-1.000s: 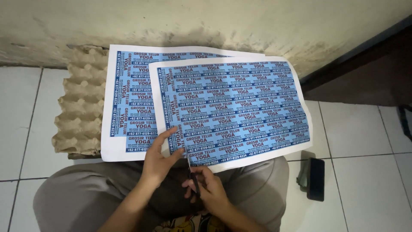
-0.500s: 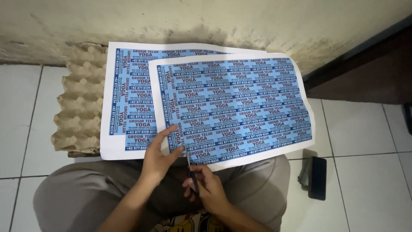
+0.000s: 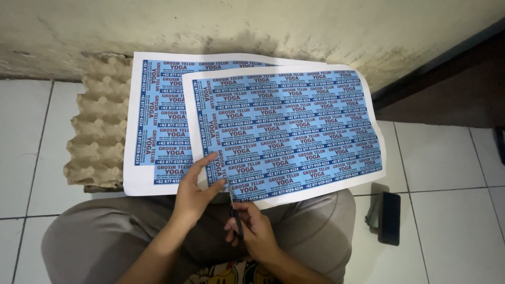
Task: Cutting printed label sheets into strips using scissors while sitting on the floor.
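Blue-printed white paper sheet [image 3: 286, 134] across a seated person's lap — small scissors [image 3: 234, 213] cutting into its lower edge.

The left hand [image 3: 194, 192] pinches the sheet's corner at 7 o'clock; the right hand [image 3: 255, 231] is clamped on the scissors' handles, blades pointing to 12. A second printed sheet [image 3: 158, 121] lies underneath on a brown cardboard egg tray [image 3: 100, 137] at 9 o'clock — a black phone [image 3: 389, 216] rests on the white tiles at 4.

You've got a cardboard egg tray [image 3: 100, 142] left, a black phone [image 3: 390, 217] right on the white floor tiles [image 3: 452, 210], stained wall [image 3: 252, 26] behind.
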